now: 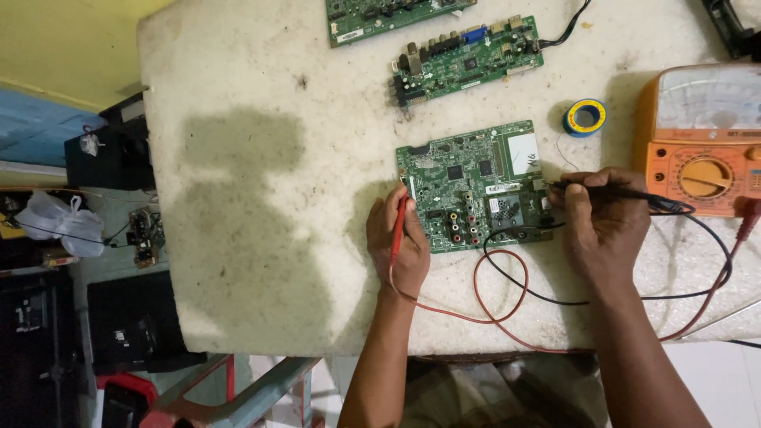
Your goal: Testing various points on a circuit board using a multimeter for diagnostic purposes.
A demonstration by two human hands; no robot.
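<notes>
A green circuit board (468,178) lies on the white worn table (261,198) in front of me. My left hand (398,246) grips a red test probe (399,226) whose tip touches the board's left edge. My right hand (604,222) holds a black test probe (602,190) pointing at the board's right edge. Red and black leads (507,293) loop over the table toward an orange analogue multimeter (701,139) at the right.
Two more green circuit boards (464,57) (380,16) lie at the far side. A blue and yellow solder spool (585,117) sits between the boards and the meter. Left of the table are black boxes (111,150), a white plastic bag (59,222) and a red stool (127,392).
</notes>
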